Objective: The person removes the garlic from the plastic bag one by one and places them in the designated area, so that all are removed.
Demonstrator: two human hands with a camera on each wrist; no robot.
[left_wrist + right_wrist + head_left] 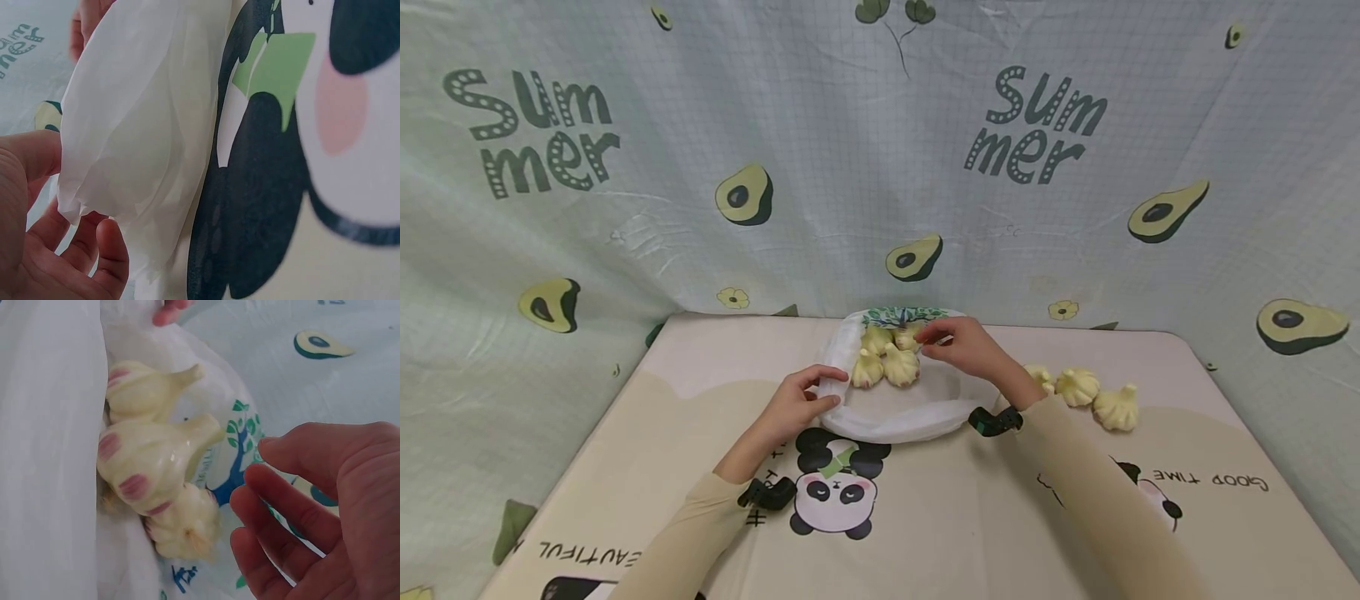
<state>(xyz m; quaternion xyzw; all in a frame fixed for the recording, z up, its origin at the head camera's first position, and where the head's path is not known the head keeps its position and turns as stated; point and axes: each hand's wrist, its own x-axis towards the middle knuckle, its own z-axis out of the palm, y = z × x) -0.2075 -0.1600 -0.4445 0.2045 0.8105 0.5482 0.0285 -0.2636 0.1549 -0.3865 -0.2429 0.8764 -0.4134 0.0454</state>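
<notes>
A white plastic bag (887,425) with a green and blue tree print lies with its mouth spread wide. Inside it sit several garlic bulbs (901,365), pale with purple patches in the right wrist view. My left hand (797,404) holds the bag's left rim, thumb on one side and fingers on the other, as the left wrist view shows. Over the far right of the opening, beside the bulbs, is my right hand (962,346). Its fingers are loosely bent with nothing between them, close to a garlic bulb (187,525).
To the right of the bag, three garlic bulbs (1078,387) lie on the table, one partly hidden by the right forearm. The tablecloth (925,517) carries panda prints. Behind the table hangs a curtain (820,167) printed with avocados.
</notes>
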